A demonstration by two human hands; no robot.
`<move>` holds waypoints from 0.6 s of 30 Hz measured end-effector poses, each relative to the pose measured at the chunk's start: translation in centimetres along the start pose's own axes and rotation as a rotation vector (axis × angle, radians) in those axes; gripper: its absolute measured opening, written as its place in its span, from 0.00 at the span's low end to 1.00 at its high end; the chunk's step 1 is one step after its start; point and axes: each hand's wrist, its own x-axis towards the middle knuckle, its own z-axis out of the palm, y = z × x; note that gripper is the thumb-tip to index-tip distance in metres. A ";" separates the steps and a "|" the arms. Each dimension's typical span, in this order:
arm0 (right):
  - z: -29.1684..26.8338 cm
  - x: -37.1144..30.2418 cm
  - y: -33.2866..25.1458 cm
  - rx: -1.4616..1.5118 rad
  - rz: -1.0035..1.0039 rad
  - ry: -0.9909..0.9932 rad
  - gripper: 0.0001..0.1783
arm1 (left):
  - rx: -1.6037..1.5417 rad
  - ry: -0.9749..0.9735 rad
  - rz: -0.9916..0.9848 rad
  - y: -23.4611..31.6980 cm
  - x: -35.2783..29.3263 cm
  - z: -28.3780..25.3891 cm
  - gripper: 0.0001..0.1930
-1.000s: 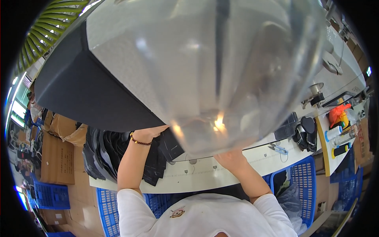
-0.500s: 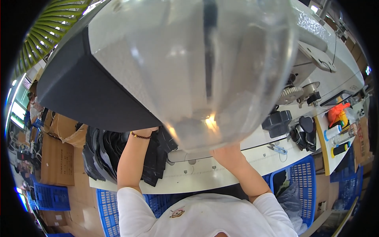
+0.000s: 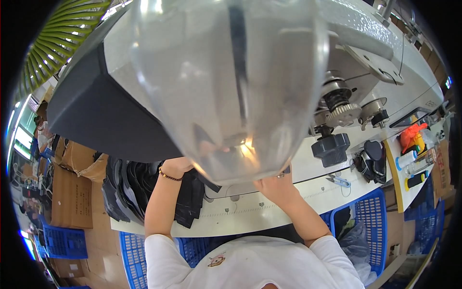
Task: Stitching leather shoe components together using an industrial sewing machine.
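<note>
A large light-grey sewing machine [image 3: 380, 43] with a dark cover [image 3: 110, 115] fills the upper view. A clear, hazy plastic shield [image 3: 211, 96] hangs in front of its middle. My left hand [image 3: 178, 166], with a beaded bracelet on the wrist, reaches under the dark cover beside a pile of dark fabric pieces [image 3: 192, 200]; its fingers are mostly hidden behind the shield. My right hand [image 3: 275, 187], wearing a ring, rests at the shield's lower right edge over the white table [image 3: 240, 219]. Its fingertips are hidden, and anything held there cannot be made out.
Small blue thread snips [image 3: 339, 181] lie on the table right of my right hand, near a black knob [image 3: 332, 149]. Thread spools [image 3: 415, 181] stand on a side shelf. Blue baskets [image 3: 373, 212] sit below the table; cardboard boxes [image 3: 72, 197] stand at left.
The shield appears further left in the view, uncovering more of the machine's knobs and of my right hand. My left hand shows more from under the dark cover.
</note>
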 end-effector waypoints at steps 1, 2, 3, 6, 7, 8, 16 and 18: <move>0.0 0.0 0.1 0.020 0.008 -0.024 0.13 | 0.001 0.000 -0.001 0.0 -0.1 0.2 0.28; 0.0 0.1 0.1 0.022 0.009 -0.023 0.13 | -0.023 0.022 0.089 0.0 -0.1 0.7 0.25; 0.0 0.1 0.2 0.021 0.016 -0.024 0.13 | -0.047 0.045 0.180 0.0 -0.2 1.3 0.23; 0.0 -0.3 0.6 0.014 0.033 -0.001 0.13 | -0.203 0.365 -0.110 1.5 -0.1 3.8 0.19; 0.2 -0.4 0.7 0.016 0.030 0.026 0.12 | -0.201 0.366 -0.111 1.2 -0.4 4.1 0.19; 0.3 -0.6 0.6 0.018 0.031 0.027 0.12 | -0.120 0.428 -0.033 0.6 -0.7 4.3 0.19; 0.7 -2.2 -0.7 0.117 -0.143 0.194 0.11 | 0.093 0.559 0.102 -0.8 -1.6 5.2 0.17; 0.4 -2.2 -0.5 0.103 -0.157 0.209 0.10 | 0.168 0.595 0.160 -0.1 -1.4 6.2 0.16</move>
